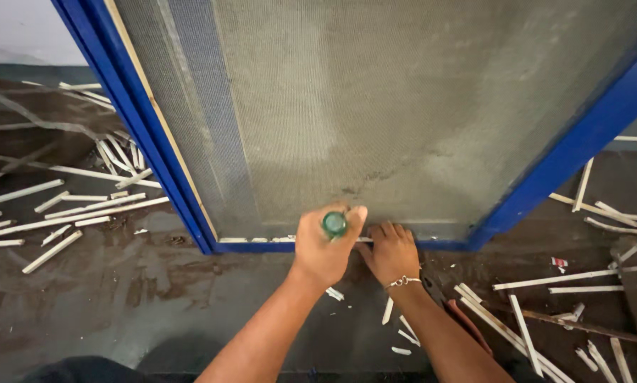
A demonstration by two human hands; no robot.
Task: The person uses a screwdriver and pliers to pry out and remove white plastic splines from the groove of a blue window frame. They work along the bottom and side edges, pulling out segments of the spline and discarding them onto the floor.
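Two hands work at the near bottom edge of a blue-framed mesh screen leaning over a dark floor. The left hand is fisted tight around a green-handled tool, its tip hidden behind the fist. Just right, the right hand presses flat, fingers spread, against the frame's bottom rail. Pale wooden strips litter the floor left and right.

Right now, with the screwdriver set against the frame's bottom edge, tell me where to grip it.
Grip the screwdriver by its green handle end, the only part showing, coming from above and behind as the left hand does. It points away at the blue frame, its shaft hidden by the fist. The right hand rests flat beside it on the frame's edge.
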